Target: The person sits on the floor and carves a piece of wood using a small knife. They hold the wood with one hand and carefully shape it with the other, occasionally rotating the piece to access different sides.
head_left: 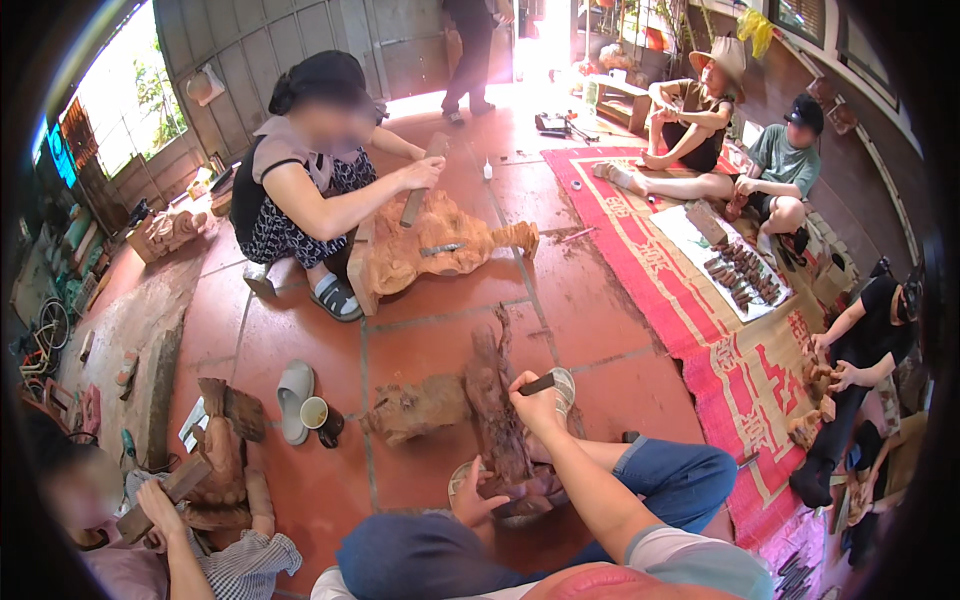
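Between my bent legs a dark brown wood carving (490, 405) lies lengthwise on the tiles, its wider base toward me. My right hand (537, 408) is closed round a short, dark, bar-like tool (538, 384) over the carving's right side; the tool's working end is hidden, so its exact kind does not show. Down by the base, my left hand (476, 498) rests against the wood with its thumb and fingers apart. Left of the carving sits a rough block of wood (418, 407), close against it.
A brown cup (320, 420) and grey slippers (295, 402) are left of the block. Ahead, a person squats over a large orange-brown carving (425, 250). Another person works wood at lower left. On the right, people sit by a red mat (640, 250) with several tools on a white sheet.
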`<state>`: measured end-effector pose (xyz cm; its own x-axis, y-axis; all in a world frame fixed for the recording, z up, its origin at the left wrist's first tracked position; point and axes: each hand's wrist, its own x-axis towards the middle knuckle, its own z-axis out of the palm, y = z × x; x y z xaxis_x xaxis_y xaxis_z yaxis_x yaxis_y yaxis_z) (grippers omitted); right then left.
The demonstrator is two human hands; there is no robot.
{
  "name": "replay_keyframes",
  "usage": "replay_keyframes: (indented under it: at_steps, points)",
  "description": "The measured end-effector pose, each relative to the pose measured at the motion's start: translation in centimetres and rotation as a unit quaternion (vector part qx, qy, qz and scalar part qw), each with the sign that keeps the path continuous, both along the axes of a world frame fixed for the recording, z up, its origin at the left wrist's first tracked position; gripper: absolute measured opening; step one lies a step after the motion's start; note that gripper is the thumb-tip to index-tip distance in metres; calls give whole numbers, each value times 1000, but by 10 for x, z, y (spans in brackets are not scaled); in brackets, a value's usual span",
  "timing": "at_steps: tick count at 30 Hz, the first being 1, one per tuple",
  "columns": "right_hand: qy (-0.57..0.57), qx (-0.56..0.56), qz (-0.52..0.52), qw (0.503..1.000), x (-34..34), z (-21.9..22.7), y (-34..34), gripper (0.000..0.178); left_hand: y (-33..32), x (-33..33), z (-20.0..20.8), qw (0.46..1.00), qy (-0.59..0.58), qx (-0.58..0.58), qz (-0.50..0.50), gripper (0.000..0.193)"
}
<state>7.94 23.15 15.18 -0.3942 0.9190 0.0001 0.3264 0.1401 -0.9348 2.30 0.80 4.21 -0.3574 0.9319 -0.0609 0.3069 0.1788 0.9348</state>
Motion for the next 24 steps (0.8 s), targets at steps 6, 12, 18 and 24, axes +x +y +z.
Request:
replay_keyframes:
  at_steps: [6,12,18,24]
  points:
    - [-45,148,17,988,-9,-9,9,4,0,0,-3,1000,-20,-11,9,115]
    - [-43,65,55,995,-5,31,-11,3,-3,1,15,997,-69,-45,12,114]
    - [-35,41,66,996,-3,15,-4,2,-1,-2,15,996,-63,-55,14,113]
    - [-82,-1,68,994,1,15,4,3,0,-3,21,996,-60,-65,13,112]
